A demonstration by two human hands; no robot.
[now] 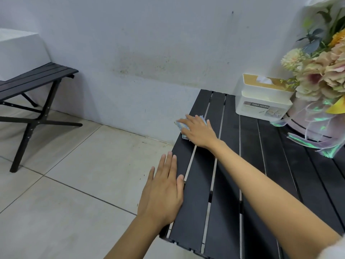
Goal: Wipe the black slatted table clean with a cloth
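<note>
The black slatted table [229, 184] fills the lower right of the head view. A small light blue cloth [180, 125] lies on its far left slat, near the left edge. My right hand [198, 130] presses flat on the cloth with straight fingers and hides most of it. My left hand [162, 191] lies flat with straight fingers along the table's near left edge, partly over the floor, holding nothing.
A white tissue holder [261, 99] stands at the table's back against the wall. Right of it sits a flower bouquet [321, 75] with iridescent ribbon spilling onto the slats. A second black slatted table [31, 79] bearing a white box stands on the tiled floor at the left.
</note>
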